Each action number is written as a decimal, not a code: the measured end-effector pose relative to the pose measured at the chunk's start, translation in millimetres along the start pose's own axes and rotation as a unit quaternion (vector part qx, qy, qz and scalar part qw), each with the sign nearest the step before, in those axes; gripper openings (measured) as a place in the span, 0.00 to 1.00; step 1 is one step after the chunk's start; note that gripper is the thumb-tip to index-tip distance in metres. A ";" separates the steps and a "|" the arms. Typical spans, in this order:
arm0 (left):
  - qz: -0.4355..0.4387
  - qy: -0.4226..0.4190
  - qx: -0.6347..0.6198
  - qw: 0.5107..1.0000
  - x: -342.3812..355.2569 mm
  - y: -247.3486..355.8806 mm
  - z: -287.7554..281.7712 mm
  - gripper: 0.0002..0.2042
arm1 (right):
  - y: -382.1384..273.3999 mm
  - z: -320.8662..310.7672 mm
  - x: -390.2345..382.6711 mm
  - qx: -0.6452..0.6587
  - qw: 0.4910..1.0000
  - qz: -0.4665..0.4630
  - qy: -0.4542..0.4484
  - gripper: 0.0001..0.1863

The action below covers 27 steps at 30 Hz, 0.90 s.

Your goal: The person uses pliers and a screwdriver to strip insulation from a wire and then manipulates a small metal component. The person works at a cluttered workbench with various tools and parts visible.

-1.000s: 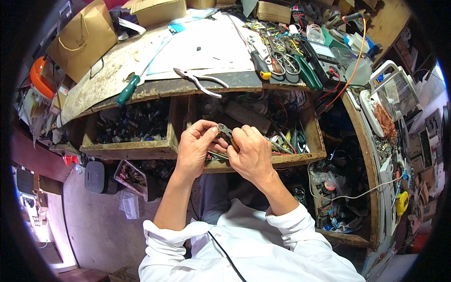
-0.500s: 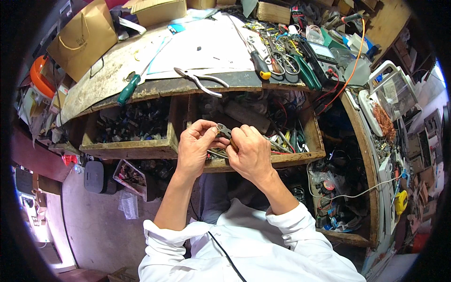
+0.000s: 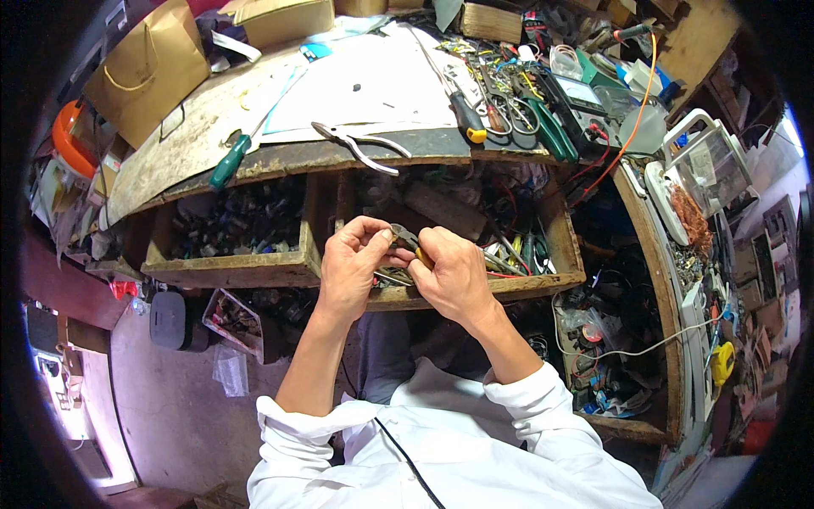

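Over the front of an open drawer (image 3: pixel 517 290), my two hands meet close together. My right hand (image 3: pixel 454 273) is closed round a small tool with metal jaws and a bit of orange handle, which looks like pliers (image 3: pixel 406 238). Their jaws reach to the fingertips of my left hand (image 3: pixel 349 265). Thumb and forefinger of that hand pinch something too small to make out. On the bench edge beyond lie larger pliers (image 3: pixel 360 146) with pale handles, spread apart.
A green-handled screwdriver (image 3: pixel 231 161) and a black-and-yellow one (image 3: pixel 467 117) lie along the bench edge. Scissors (image 3: pixel 511 114) and a meter (image 3: pixel 580 92) stand among loose parts at the right. Another drawer (image 3: pixel 229 270) full of small dark parts juts out at left.
My right hand has turned slightly, and more of the orange handle shows. The left hand stays nearly where it was, still pinching.
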<state>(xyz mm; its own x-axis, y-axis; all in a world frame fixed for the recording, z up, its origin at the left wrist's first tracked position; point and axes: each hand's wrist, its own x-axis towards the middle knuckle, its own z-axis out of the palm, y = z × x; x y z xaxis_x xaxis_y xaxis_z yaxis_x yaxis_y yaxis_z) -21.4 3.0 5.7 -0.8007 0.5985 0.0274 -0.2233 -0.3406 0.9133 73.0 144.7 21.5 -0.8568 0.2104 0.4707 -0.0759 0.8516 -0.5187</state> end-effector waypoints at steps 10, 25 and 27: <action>0.011 0.011 -0.004 1.000 0.0 -3.2 0.9 0.05 | -10.2 5.5 -3.1 -0.105 0.990 -0.041 0.084 0.11; 0.045 0.014 0.032 0.998 -3.5 -4.1 1.5 0.04 | -7.9 1.7 -0.1 -0.068 0.996 -0.036 0.041 0.10; 0.051 0.014 0.037 0.998 -4.0 -4.2 1.1 0.04 | -7.6 1.7 -0.1 -0.061 0.997 -0.034 0.036 0.11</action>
<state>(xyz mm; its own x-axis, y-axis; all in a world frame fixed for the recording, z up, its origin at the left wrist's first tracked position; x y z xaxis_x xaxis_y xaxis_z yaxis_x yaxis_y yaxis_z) -16.6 2.9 2.2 -0.8331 0.5419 0.1111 -0.0989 -0.3435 0.9339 72.8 137.4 24.3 -0.8129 0.1809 0.5536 -0.0661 0.9157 -0.3963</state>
